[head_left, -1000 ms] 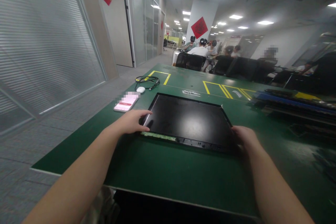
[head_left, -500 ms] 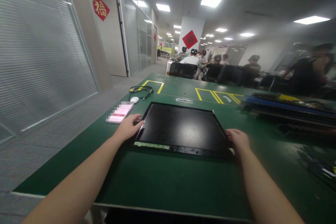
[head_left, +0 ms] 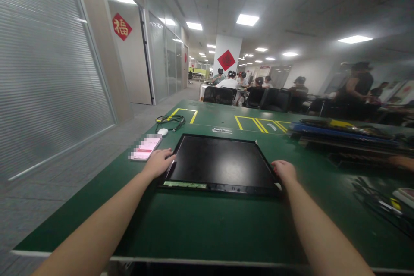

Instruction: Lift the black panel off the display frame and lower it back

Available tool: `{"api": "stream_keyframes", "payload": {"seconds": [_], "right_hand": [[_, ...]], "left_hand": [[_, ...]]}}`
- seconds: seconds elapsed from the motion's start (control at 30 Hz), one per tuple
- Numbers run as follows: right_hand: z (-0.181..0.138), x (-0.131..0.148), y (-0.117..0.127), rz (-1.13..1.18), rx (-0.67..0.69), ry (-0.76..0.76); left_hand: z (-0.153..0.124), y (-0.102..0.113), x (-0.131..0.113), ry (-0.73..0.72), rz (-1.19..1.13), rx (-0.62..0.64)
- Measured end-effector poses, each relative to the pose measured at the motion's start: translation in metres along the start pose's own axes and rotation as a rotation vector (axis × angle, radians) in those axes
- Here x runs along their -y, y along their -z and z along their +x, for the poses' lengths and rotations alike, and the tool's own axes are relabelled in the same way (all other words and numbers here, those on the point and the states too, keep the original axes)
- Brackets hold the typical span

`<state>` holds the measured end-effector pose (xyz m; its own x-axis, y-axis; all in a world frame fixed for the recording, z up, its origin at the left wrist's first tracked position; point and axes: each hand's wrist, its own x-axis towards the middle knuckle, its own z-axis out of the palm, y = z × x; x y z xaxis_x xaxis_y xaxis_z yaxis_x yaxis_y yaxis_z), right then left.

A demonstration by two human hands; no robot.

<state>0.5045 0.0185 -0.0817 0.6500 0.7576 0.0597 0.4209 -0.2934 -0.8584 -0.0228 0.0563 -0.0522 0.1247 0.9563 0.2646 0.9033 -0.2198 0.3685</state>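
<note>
A black LCD screen panel (head_left: 220,159) lies face up on the green table (head_left: 200,228); a light green strip (head_left: 184,185) runs along the left part of its near edge. My left hand (head_left: 159,163) holds the panel's left edge, thumb toward the screen and fingers on the outer side. At the right edge, my right hand (head_left: 284,171) grips with its fingers curled; the fingertips are partly hidden by the frame. The panel's underside is out of sight.
Left of the panel are a phone (head_left: 146,148), a white mouse (head_left: 162,131) and a coiled black cable (head_left: 170,121). At right lie stacked dark panels (head_left: 336,131) and black cables (head_left: 378,200). Yellow tape (head_left: 258,124) marks the far table; people (head_left: 229,79) sit beyond.
The view has shifted slightly right and up, so the scene appears lower and more to the left. Both hands stay at the panel's edges. A blurred arm now shows at far right.
</note>
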Motion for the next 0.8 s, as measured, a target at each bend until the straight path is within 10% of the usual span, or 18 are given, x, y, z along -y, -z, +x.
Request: {"api": "stream_keyframes", "payload": {"seconds": [0.8], "right_hand": [[0.028,0.004,-0.007,-0.333,0.169,0.236]], "left_hand": [[0.026,0.007,-0.02,0.036,0.225,0.019]]}}
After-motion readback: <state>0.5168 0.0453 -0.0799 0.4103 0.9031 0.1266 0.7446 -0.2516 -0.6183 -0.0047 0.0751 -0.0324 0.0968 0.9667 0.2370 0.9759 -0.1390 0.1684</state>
